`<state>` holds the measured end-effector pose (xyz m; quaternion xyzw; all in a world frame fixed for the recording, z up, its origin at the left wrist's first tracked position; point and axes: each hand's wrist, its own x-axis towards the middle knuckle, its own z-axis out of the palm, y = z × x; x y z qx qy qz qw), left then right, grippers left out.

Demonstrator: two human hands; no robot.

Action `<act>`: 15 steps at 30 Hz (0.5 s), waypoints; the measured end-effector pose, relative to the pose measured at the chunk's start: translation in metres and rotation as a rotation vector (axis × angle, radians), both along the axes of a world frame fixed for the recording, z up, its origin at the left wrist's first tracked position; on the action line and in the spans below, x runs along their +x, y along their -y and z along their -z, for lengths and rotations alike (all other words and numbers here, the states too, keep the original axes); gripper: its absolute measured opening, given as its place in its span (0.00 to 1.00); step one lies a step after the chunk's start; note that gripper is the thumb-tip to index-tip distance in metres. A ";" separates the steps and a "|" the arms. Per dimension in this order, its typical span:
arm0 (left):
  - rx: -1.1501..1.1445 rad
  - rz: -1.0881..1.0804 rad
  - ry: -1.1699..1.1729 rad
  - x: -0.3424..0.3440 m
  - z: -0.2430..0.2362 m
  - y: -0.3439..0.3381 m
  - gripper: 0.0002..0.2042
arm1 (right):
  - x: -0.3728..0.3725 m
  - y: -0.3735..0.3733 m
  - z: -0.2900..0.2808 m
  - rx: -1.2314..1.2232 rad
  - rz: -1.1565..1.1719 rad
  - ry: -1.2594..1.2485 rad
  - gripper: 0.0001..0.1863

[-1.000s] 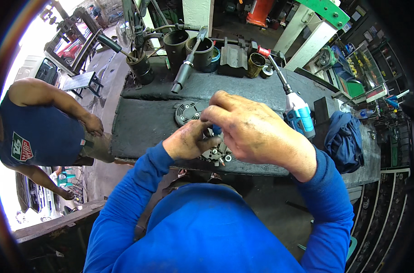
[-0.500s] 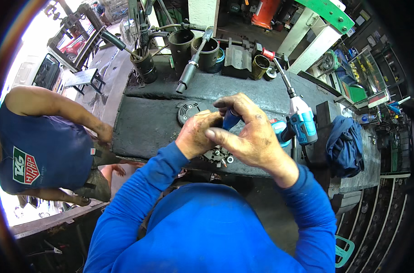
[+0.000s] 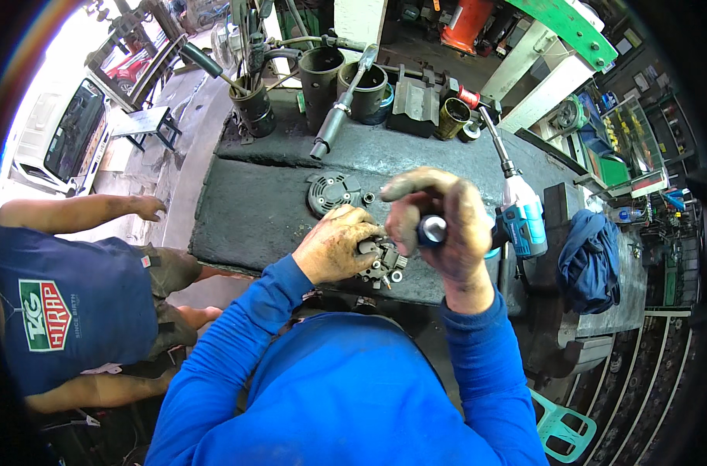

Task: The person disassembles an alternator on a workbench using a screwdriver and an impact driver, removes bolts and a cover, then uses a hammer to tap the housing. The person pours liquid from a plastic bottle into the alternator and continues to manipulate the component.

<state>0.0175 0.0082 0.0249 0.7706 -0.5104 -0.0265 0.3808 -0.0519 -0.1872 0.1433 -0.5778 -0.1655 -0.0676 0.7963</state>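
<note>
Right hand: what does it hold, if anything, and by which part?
The right hand grips a dark tool near its round, camera-facing end; the rest is hidden.

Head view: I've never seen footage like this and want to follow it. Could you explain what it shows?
No machine works here; these are a person's bare hands, seen from a wide camera on their own head, looking down. That is why the edges bend and the blue sleeves enter from below.

On the dark workbench lie a round vented cover and a blue-and-white power tool. The left hand touches a small metal assembly; the right hand grips a dark, round-ended object, mostly hidden. The person at left is someone else.
</note>
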 end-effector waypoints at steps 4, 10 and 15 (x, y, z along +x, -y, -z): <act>-0.038 -0.008 0.038 -0.004 -0.004 -0.005 0.19 | -0.013 0.014 -0.008 0.055 0.082 0.092 0.48; 0.223 0.029 0.063 -0.004 -0.015 -0.010 0.21 | -0.026 0.014 0.004 0.246 0.077 0.159 0.44; 0.256 0.078 0.014 0.004 -0.016 -0.010 0.23 | -0.036 -0.004 0.022 0.149 0.133 0.001 0.45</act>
